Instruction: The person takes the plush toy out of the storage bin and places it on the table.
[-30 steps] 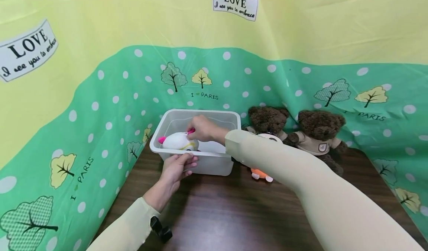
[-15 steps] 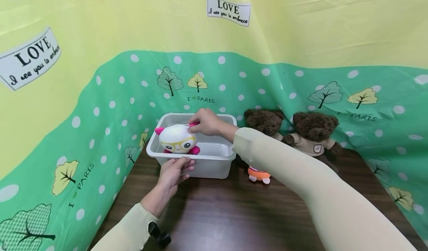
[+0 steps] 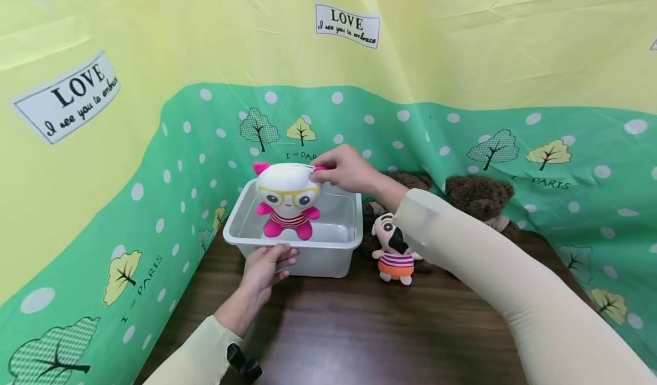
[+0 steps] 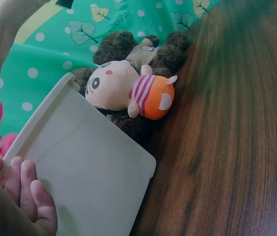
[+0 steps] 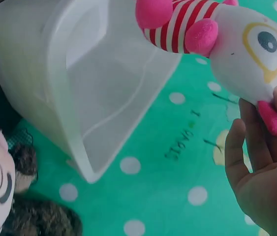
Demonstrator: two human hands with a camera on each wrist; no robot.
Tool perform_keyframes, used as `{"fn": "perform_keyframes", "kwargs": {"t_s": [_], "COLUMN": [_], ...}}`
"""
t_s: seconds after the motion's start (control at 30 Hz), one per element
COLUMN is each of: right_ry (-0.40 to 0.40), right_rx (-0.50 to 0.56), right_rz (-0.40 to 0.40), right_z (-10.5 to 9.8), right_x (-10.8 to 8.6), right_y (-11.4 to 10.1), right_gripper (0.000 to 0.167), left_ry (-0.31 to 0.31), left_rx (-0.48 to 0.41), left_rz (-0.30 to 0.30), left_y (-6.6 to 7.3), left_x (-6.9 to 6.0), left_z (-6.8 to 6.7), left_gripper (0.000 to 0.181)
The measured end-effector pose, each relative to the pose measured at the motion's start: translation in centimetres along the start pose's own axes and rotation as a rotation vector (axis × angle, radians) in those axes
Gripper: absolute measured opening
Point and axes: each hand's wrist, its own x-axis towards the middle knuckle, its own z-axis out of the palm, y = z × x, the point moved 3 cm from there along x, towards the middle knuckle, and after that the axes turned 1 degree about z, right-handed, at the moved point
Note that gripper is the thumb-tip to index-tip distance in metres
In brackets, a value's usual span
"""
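A white plush toy point(image 3: 287, 182) with pink ears, yellow glasses and a red-striped body hangs upright over the grey-white plastic bin point(image 3: 339, 259). My right hand point(image 3: 349, 168) pinches it by one pink ear, which shows clearly in the right wrist view as the plush toy's ear point(image 5: 272, 118) between thumb and fingers. At the bin's near rim, my left hand point(image 3: 264, 268) holds on, thumb above the edge and fingers against the outer wall. The left wrist view shows those curled fingers of the left hand point(image 4: 20, 196) on the bin point(image 4: 89, 162).
Right of the bin stands a plush doll point(image 3: 395, 262) with a striped shirt and orange shorts. Behind it sit two brown teddy bears point(image 3: 477, 197), partly hidden by my right arm. A patterned green and yellow cloth point(image 3: 436, 145) backs the dark wooden table point(image 3: 349, 328).
My right hand has lifted the white plush toy from lying inside the bin to upright above it. The left hand stays at the rim. The striped doll has come into fuller view.
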Motion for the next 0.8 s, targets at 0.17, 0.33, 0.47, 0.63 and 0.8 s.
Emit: {"fn": "perform_keyframes", "kwargs": {"t_s": [0.17, 0.33, 0.47, 0.63, 0.8], "right_ry": [0.066, 0.119, 0.149, 0.199, 0.249], "right_rx": [-0.006, 0.022, 0.051, 0.015, -0.031], "right_rz": [-0.005, 0.013, 0.033, 0.104, 0.179], "right_z": [-2.7, -5.1, -7.0, -9.9, -12.8], "right_x": [-2.5, -5.0, -7.0, -10.2, -13.8], "right_y": [-0.1, 0.6, 1.6, 3.4, 5.2], "right_gripper": [0.014, 0.02, 0.023, 0.028, 0.032], "left_ry": [-0.011, -0.015, -0.004, 0.004, 0.009], "left_rx": [-0.004, -0.005, 0.004, 0.005, 0.003], "left_rz": [0.004, 0.01, 0.014, 0.013, 0.009], "left_y": [0.0, 0.0, 0.0, -0.1, -0.2], "left_x": [-0.3, -0.5, -0.5, -0.4, -0.2], "left_z": [0.2, 0.1, 0.0, 0.2, 0.4], "left_gripper": [0.017, 0.017, 0.018, 0.017, 0.017]}}
